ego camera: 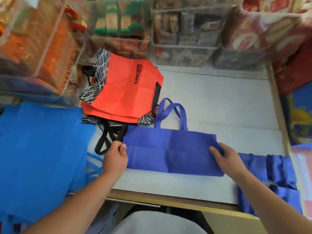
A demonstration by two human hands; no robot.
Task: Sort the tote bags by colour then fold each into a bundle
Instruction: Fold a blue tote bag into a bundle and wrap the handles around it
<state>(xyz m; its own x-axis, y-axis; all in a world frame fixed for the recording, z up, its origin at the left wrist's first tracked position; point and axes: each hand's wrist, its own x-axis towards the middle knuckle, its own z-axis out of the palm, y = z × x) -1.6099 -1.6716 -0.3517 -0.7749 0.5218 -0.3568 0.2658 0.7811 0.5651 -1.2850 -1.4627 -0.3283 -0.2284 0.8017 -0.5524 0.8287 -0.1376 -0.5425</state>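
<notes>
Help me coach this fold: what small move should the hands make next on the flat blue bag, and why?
Probably fold the left end across toward the right. The blue tote bag lies flat on the table, with the left hand pinching its left edge and the right hand holding its right edge.

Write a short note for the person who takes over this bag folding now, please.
Hands: the left hand pinches the left edge of the violet-blue tote bag; the right hand holds its right edge.
The bag lies flat on the white table, handles away from you.
Sorted: orange tote bags behind, light blue tote bags at left.
At right, violet-blue bundles look folded.
Left: bundle this bag, then the other piles.
</notes>
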